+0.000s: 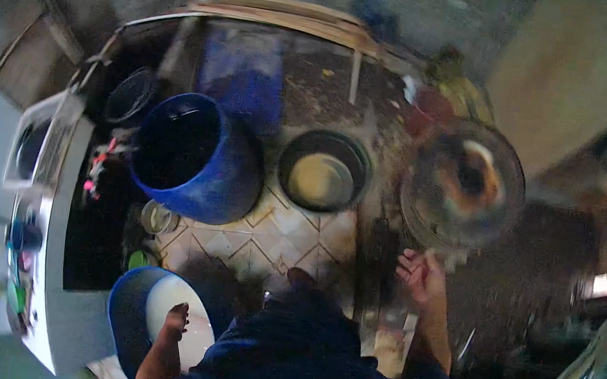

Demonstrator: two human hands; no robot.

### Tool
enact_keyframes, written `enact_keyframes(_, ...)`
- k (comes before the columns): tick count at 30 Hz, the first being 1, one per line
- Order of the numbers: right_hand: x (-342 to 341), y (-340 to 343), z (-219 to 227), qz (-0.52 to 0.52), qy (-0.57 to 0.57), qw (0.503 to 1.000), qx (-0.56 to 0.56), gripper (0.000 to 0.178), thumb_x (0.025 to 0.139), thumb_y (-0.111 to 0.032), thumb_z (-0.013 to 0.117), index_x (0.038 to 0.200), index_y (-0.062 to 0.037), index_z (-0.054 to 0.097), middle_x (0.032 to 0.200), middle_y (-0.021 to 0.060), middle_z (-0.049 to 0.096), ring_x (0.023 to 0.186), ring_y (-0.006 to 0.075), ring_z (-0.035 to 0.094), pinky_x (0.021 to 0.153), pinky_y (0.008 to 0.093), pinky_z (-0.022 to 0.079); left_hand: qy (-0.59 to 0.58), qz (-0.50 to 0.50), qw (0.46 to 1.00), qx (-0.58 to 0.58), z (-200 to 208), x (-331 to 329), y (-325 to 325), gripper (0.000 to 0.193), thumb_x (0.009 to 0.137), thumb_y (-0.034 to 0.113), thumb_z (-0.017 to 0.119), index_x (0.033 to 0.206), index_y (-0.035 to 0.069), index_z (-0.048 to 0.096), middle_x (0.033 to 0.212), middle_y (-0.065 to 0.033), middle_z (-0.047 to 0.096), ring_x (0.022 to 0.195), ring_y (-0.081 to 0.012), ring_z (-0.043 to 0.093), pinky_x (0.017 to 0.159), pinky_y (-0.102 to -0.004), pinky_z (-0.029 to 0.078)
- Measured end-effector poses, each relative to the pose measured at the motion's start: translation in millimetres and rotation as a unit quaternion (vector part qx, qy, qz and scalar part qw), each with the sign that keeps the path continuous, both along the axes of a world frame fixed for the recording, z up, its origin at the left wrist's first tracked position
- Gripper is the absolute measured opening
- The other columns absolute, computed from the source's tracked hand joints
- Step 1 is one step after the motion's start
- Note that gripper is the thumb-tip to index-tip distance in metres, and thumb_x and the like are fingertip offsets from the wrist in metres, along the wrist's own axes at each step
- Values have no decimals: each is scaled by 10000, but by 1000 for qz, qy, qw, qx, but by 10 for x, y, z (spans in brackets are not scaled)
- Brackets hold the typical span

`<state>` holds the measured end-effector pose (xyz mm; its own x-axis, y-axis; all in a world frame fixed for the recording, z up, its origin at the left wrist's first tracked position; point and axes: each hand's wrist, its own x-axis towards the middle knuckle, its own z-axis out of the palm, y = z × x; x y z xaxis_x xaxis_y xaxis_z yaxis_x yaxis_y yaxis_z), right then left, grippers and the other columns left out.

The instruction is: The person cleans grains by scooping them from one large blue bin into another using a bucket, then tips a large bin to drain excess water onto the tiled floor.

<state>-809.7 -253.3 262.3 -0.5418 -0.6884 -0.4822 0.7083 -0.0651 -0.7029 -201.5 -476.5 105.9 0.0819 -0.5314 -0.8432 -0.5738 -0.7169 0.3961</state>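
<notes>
From where I stood, the person in dark blue clothing [301, 356] seemed to be between grips, standing bent among the vessels. The right hand [423, 276] was reached forward, palm partly showing, its fingers loosely curled and parted; I saw nothing held in it. It was just below the near rim of a wide, round, soot-stained vessel [435, 210] with a brown and whitish middle, but blur kept me from telling whether it touched. The left hand [176, 318] hung lower, fingers relaxed and half bent, with nothing visible in its grasp, over a smooth white piece [196, 335] inside a deep blue oval tub [126, 320]. I couldn't tell whether it touched that either.

As I judged it, taking hold of the round vessel would have called for a wider spread of the right fingers and a sure grip on its rim, ideally with the left hand brought across.

I counted two hands, one stained vessel, one oval tub and one white piece within it. Ahead, on pale patterned floor tiles [224, 239], stood one big blue plastic drum [236, 187], dark inside, and to its right one black round basin [363, 175] with a yellowish bottom. Near the drum's foot I made out one small pale round container [158, 217] and one small green round object [140, 260].
</notes>
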Motion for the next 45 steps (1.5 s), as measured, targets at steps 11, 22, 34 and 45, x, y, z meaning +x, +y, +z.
enact_keyframes(11,-378,-775,-1950,323,311,812,374,477,937,-413,416,1270,-71,434,1264,151,472,1127,287,490,951,465,386,30,177,983,31,-76,-81,718,544,884,474,489,1320,158,416,1246,-118,503,1031,-308,525,780,-514,428)
enact_keyframes(22,-564,-1249,-2110,375,312,778,395,414,917,-372,450,1205,-75,463,1161,134,501,1015,271,506,859,444,405,-41,80,994,-64,-572,56,1204,486,912,415,444,1195,31,535,1087,-190,599,815,-333,627,677,-472,497)
enact_keyframes(34,-1141,-1444,-2078,363,322,778,399,345,894,-328,486,1134,-80,494,1049,115,532,894,253,525,760,422,426,-46,72,991,-103,-1094,-292,1127,366,889,336,478,1094,50,575,975,-167,609,837,-280,593,692,-421,477)
enact_keyframes(45,-1518,-1890,-2029,386,321,758,417,281,874,-287,519,1069,-84,523,946,98,561,782,237,542,668,401,444,-61,354,933,-3,152,-749,1375,476,903,384,452,1206,29,543,1151,-179,600,1014,-302,581,878,-373,450)
